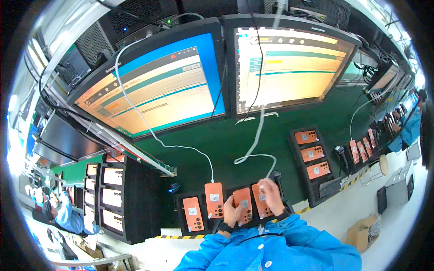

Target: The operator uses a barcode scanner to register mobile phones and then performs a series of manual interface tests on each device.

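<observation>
Four-camera-style orange phones lie face down in a row on a black tray (203, 228) at the table's near edge, each with a white label. My left hand (232, 213) is closed around the lower left side of one orange phone (244, 202), its thumb across the back. Just right of it, my right hand (271, 197) is closed at the end of a white cable (274, 161), over the rightmost phone (261, 202) of the row. The cable's tip is hidden by my fingers. Another white cable runs into the top of a second phone (214, 198). The leftmost phone (193, 214) lies untouched.
Two monitors (294, 67) stand behind the green mat (194, 158). A black tray of orange phones (312, 153) lies to the right, beside a handheld scanner (341, 156). Stacked black trays with phones (112, 196) stand at left. Other people in blue work farther off on both sides.
</observation>
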The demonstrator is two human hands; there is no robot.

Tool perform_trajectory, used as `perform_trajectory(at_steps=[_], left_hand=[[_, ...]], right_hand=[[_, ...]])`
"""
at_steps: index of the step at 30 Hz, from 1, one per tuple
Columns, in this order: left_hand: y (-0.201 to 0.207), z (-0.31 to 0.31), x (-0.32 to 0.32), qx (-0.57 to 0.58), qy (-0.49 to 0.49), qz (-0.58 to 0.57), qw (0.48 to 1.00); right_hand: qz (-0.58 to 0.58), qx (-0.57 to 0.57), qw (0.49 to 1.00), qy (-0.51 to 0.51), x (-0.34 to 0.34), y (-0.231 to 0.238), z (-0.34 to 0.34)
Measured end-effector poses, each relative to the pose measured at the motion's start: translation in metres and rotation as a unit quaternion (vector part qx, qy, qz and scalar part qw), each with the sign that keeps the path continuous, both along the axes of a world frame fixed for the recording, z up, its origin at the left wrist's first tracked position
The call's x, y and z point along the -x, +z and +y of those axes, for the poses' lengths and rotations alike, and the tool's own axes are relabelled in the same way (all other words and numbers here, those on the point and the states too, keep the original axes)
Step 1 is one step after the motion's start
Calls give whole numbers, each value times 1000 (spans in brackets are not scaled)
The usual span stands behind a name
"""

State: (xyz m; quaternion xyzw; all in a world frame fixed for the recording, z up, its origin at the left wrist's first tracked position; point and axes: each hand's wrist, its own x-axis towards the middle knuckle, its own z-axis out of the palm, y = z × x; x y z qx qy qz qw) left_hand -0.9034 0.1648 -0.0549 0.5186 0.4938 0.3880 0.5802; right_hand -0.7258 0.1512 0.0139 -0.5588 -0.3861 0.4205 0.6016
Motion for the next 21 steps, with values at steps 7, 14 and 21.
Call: perform_trajectory(at_steps=[7,14,21], left_hand=[[53,-19,21,44,-60,-49,996],[65,-30,17,-28,-105,7,994],[57,-34,15,-34,-96,15,995]], right_hand=[[-157,2,980,122,30,31,-10],[-175,-22,960,217,15,23,-18],[-229,-40,940,250,3,47,-20]])
